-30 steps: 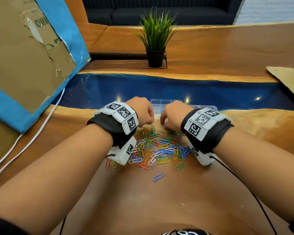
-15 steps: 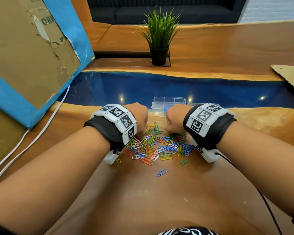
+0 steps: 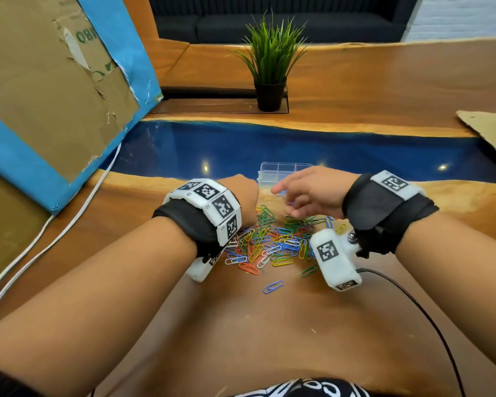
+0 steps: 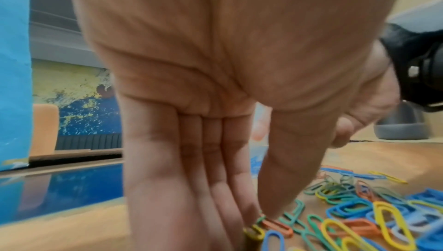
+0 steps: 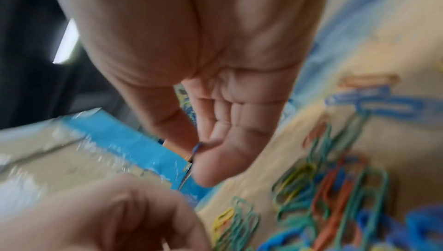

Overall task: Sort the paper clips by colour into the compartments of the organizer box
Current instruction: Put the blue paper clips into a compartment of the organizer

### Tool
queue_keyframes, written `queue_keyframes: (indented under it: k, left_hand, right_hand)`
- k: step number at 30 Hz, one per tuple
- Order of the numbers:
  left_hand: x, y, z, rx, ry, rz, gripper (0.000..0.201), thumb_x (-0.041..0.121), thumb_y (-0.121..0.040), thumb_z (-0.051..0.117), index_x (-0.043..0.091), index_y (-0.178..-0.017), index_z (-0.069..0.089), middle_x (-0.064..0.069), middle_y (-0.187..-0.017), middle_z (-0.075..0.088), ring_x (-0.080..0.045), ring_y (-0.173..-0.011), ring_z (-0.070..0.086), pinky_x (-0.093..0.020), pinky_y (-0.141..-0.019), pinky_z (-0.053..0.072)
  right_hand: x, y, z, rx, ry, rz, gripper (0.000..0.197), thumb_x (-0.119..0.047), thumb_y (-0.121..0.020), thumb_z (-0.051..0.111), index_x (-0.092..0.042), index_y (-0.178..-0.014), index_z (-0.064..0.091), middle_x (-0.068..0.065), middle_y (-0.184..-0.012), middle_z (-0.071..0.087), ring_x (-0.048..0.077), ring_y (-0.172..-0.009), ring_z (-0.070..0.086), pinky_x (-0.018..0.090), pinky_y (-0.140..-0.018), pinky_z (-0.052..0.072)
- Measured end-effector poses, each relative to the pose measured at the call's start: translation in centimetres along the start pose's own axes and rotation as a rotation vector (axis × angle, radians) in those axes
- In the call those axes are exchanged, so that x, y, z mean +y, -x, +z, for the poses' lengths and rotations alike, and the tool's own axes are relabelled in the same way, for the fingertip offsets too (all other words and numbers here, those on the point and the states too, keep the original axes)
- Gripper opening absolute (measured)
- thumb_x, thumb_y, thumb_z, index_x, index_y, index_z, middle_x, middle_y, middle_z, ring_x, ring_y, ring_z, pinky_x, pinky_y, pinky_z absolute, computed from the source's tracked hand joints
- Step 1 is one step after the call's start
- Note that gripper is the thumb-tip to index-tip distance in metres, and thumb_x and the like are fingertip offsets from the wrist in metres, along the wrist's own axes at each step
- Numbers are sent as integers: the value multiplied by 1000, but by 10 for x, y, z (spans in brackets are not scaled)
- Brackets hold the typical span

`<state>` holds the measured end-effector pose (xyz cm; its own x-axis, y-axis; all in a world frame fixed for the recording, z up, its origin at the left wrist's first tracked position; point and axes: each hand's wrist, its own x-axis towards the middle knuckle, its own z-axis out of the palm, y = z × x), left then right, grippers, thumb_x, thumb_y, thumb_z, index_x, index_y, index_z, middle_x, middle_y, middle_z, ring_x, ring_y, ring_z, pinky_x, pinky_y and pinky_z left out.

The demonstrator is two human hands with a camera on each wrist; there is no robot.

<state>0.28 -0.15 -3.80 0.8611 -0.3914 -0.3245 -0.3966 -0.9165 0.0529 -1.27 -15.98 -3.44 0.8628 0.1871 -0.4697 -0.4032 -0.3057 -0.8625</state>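
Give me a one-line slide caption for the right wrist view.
Right hand pinches a blue paper clip above the mixed-colour pile.

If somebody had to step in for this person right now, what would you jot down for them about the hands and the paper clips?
Right hand: lifted above the pile, pinching one blue clip between thumb and finger, close to the organizer box.
Left hand: fingers straight, pointing down, tips touching clips at the pile's left edge; it grips nothing that I can see.
Pile of mixed clips: on the wooden table just in front of the clear box; one blue clip lies apart, nearer the person.
Done: little; the box's visible compartments look empty, though the hands hide part of it.
Left: drop the held blue clip in, then sort nearly the whole pile.
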Motion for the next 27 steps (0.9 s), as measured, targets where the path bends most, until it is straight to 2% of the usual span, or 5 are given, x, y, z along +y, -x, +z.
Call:
queue_keyframes:
  k: [4, 9, 13, 21, 27]
  left_hand:
    - [7, -5, -2, 21, -53, 18, 15, 23, -81, 68, 14, -72, 60, -3, -76, 63, -23, -80, 66, -30, -67, 53]
    - [9, -6, 0, 22, -82, -9, 30, 24, -77, 73, 17, -60, 50, 3, -61, 51, -21, -70, 60, -28, -60, 48]
    - [13, -6, -2, 8, -95, -12, 31, 22, -78, 71, 17, -58, 48, 3, -60, 49, -20, -70, 58, -27, -59, 45]
    - [17, -4, 2, -29, -65, -51, 21, 22, -76, 73, 12, -67, 57, 1, -62, 49, -15, -55, 49, -23, -46, 40]
    - [14, -3, -1, 10, -70, -41, 20, 21, -75, 74, 10, -92, 70, -5, -91, 70, -22, -84, 66, -28, -61, 48]
  right_hand:
    - [-1, -2, 4, 39, -55, 109, 17, -6, -88, 38, -10, -77, 51, 5, -66, 43, 15, -51, 43, 16, -37, 37]
    - [5, 0, 20, 45, 930, -84, 6, -26, -79, 68, -21, -76, 64, -5, -69, 56, 13, -63, 52, 22, -59, 43]
    - [4, 1, 32, 94, 1120, -130, 18, -27, -81, 68, -15, -93, 73, 1, -89, 70, 19, -88, 63, 25, -74, 49]
    - [-2, 1, 22, 21, 997, -56, 14, -24, -83, 64, -18, -72, 59, -1, -71, 58, 15, -68, 52, 25, -64, 44]
    - [-1, 10, 1, -2, 201, 25, 17, 0, -84, 46, -7, -69, 48, 9, -67, 53, 18, -54, 45, 23, -47, 37]
